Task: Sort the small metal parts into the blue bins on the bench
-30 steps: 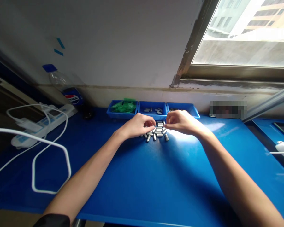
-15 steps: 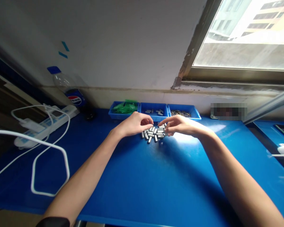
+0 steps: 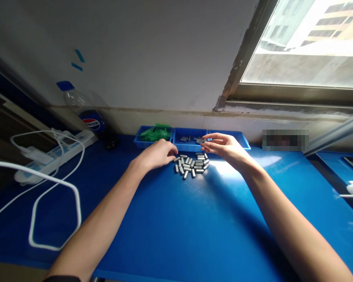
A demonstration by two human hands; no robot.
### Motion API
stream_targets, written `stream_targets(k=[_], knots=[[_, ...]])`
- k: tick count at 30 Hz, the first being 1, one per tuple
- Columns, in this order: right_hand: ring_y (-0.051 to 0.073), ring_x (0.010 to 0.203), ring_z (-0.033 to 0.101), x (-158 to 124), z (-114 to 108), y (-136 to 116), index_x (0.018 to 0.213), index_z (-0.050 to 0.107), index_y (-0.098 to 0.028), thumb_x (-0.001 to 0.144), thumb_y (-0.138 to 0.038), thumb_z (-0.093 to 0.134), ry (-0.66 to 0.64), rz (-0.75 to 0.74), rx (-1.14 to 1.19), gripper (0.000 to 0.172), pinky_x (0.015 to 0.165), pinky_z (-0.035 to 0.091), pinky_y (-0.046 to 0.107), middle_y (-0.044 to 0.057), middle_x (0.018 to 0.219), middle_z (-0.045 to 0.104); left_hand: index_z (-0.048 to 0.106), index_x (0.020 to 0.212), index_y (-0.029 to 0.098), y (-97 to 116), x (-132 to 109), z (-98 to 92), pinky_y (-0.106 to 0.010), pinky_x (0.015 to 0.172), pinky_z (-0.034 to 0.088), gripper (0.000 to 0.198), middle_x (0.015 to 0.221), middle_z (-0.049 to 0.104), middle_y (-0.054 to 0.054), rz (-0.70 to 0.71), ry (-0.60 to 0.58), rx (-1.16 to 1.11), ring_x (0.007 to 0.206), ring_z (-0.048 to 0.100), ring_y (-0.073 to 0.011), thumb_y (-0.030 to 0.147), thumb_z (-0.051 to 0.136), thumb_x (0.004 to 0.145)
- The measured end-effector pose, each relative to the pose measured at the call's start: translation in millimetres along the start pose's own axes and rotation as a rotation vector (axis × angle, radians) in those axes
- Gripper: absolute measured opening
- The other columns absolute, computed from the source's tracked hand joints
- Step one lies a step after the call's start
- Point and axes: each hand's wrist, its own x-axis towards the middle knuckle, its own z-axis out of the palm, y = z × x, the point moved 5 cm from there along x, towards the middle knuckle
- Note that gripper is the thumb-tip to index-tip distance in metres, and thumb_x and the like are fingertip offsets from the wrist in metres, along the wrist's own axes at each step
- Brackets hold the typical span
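Observation:
Short silvery metal pieces (image 3: 187, 166) lie in a loose pile on the blue table. At the pile's left edge is my left hand (image 3: 160, 154), its fingers loosely curved and apart, with nothing seen in them. My right hand (image 3: 222, 145) hovers at the front right of the blue middle bin (image 3: 190, 147). Its thumb and fingers close around what looks like one metal piece (image 3: 204, 141), partly hidden by the fingertips. A few similar pieces (image 3: 184, 139) lie inside that bin.
The left bin (image 3: 139, 143) holds green plastic material (image 3: 155, 134). The right bin (image 3: 243, 141) is partly covered by my right hand. At left are a Pepsi bottle (image 3: 91, 120), a power strip (image 3: 32, 172) and white cables (image 3: 57, 181). A window is at upper right.
My right hand has moved up from the pile to the middle bin. My left hand has drawn back a little to the left, uncovering more of the pile.

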Motion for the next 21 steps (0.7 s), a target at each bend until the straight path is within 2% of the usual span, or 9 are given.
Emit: stream_targets(k=[4,8,11,14,17,21], knots=[[0.025,0.1,0.078,-2.4,2.9,-4.5,0.119,0.074,-0.022,0.08,-0.039,0.09,0.014,-0.008,-0.014,0.046,0.098,0.063,0.041,0.011,0.113,0.079,0.081,0.091,0.021,4.4,0.0,6.6,-0.023,0.058,0.046,0.014,0.082,0.079,-0.006,-0.033,-0.013,0.096,0.07,0.072,-0.02,0.02,0.072,0.081],[0.021,0.09,0.077,-4.5,4.9,-5.7,0.108,0.076,-0.02,0.083,-0.042,0.086,-0.036,-0.002,-0.035,0.035,0.088,0.063,0.035,0.01,0.102,0.08,0.078,0.084,0.021,16.2,0.8,10.1,-0.025,0.055,0.04,0.012,0.08,0.078,-0.005,-0.025,0.022,0.211,0.068,0.07,-0.0198,0.014,0.07,0.078],[0.019,0.088,0.076,-4.5,6.4,-2.2,0.105,0.076,-0.019,0.083,-0.042,0.086,-0.072,0.032,-0.043,0.033,0.084,0.062,0.031,0.01,0.1,0.081,0.078,0.085,0.021,18.2,1.5,8.5,-0.026,0.058,0.041,0.018,0.08,0.078,-0.005,-0.013,0.052,0.253,0.071,0.071,-0.0206,0.011,0.069,0.073],[0.019,0.086,0.076,-3.7,8.8,3.4,0.103,0.077,-0.018,0.08,-0.042,0.087,-0.087,0.085,-0.068,0.035,0.079,0.06,0.029,0.01,0.097,0.081,0.078,0.091,0.021,19.6,1.9,1.7,-0.025,0.064,0.047,0.021,0.082,0.078,-0.003,0.053,0.126,0.159,0.074,0.072,-0.0191,0.011,0.07,0.075],[0.019,0.083,0.075,-3.7,12.3,7.8,0.103,0.078,-0.018,0.078,-0.042,0.089,-0.103,0.117,-0.106,0.036,0.075,0.059,0.028,0.01,0.096,0.081,0.077,0.097,0.019,26.4,0.7,-6.7,-0.023,0.072,0.054,0.02,0.087,0.079,-0.003,0.191,0.237,-0.028,0.077,0.073,-0.0163,0.012,0.069,0.08],[0.02,0.087,0.075,-6.5,20.5,9.9,0.112,0.077,-0.019,0.082,-0.04,0.087,-0.205,0.114,-0.08,0.038,0.079,0.059,0.03,0.01,0.102,0.081,0.076,0.098,0.016,38.2,-2.8,-12.1,-0.022,0.076,0.057,0.016,0.091,0.078,-0.003,0.351,0.359,-0.19,0.078,0.073,-0.014,0.012,0.072,0.083]])
